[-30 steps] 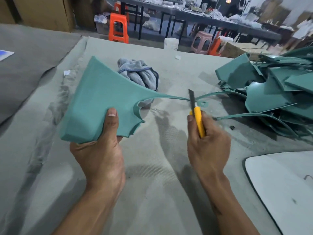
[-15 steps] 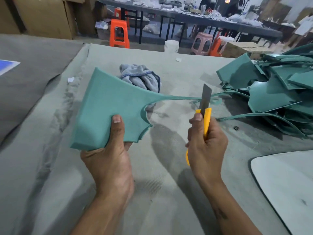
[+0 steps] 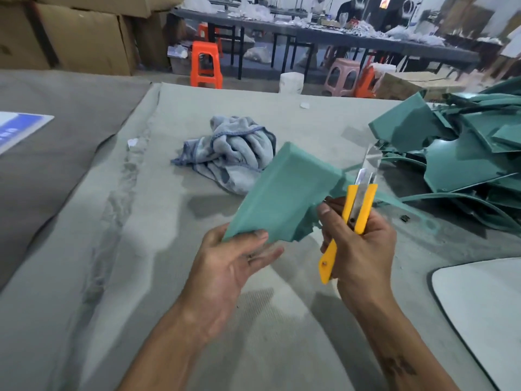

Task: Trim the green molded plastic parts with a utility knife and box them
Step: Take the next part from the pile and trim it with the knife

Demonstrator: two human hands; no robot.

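Observation:
I hold a green molded plastic part (image 3: pixel 284 193) tilted above the grey table. My left hand (image 3: pixel 228 272) lies palm up under its lower end and pinches that corner between thumb and fingers. My right hand (image 3: pixel 363 249) grips a yellow utility knife (image 3: pixel 358 210) just right of the part. Its blade (image 3: pixel 366 167) points up and away, and my right thumb touches the part's ragged edge. A thin green trim strip (image 3: pixel 406 210) trails from the part toward the pile of green parts (image 3: pixel 465 159) on the right.
A crumpled blue-grey towel (image 3: pixel 234 153) lies behind the part. A white rounded panel (image 3: pixel 479 311) sits at the lower right. Cardboard boxes (image 3: pixel 79 35) stand at the back left, with orange and pink stools (image 3: pixel 205 66) and a long work table beyond.
The part has swung to the right and turned on edge. My left hand went from clasping its near edge to cradling the lower corner palm up. The knife came closer to the part.

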